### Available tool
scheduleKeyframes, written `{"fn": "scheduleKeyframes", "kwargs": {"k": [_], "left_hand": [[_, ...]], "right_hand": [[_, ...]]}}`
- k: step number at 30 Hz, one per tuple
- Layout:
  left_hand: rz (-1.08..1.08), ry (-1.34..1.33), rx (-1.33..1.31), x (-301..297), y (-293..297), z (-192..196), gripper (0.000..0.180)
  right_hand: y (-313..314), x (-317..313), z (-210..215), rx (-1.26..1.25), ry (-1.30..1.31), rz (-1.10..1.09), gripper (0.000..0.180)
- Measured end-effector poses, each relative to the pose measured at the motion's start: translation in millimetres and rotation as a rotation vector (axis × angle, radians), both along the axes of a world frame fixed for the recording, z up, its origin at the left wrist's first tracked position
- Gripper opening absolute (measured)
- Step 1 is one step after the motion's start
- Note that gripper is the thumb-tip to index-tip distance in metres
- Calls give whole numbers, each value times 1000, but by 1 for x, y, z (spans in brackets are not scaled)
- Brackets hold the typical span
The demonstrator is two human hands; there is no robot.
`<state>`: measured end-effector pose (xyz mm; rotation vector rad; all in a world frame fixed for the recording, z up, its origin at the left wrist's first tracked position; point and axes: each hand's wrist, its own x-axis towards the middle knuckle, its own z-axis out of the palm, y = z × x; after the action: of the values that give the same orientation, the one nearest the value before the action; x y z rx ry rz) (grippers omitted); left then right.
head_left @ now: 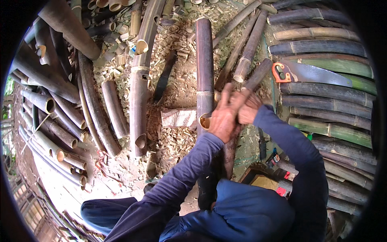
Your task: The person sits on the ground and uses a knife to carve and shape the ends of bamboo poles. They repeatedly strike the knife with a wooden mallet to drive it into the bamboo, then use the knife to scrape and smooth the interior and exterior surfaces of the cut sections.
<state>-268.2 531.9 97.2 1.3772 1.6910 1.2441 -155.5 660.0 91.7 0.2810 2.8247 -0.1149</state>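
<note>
My left hand (224, 121) is stretched out beside a long dark bamboo pole (204, 60), its fingers extended and somewhat apart. Near my left wrist, the pole's lower end has a slanted cut opening. My right hand (248, 109) is curled, partly behind the left, and what it holds, if anything, is hidden. From just beyond the hands a thinner bamboo piece (259, 74) runs up and to the right. Below them stands a reddish-brown length (229, 157), partly covered by my left hand. A pale split wood block (179, 117) lies at the pole's left side.
A handsaw with an orange handle (281, 72) rests on the stacked bamboo poles (326, 89) at right. Left of centre lies a notched bamboo pole (139, 105). More bamboo tubes (60, 155) crowd the left. Wood shavings (177, 141) cover the ground. An open box (264, 181) sits near my knee.
</note>
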Motion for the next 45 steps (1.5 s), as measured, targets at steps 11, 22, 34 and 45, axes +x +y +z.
{"fn": "scheduleKeyframes", "kwargs": {"k": [11, 22, 34, 45], "left_hand": [[98, -68, -130, 20, -18, 12, 108], [-762, -84, -482, -11, -33, -2, 102], [-65, 130, -52, -102, -115, 81, 67], [-443, 402, -667, -178, -216, 39, 50]], "right_hand": [[4, -13, 9, -158, -161, 120, 47], [-114, 44, -43, -1158, -80, -637, 39], [-188, 32, 10, -1415, 617, -1423, 25], [-195, 210, -132, -84, 291, -1180, 59]]}}
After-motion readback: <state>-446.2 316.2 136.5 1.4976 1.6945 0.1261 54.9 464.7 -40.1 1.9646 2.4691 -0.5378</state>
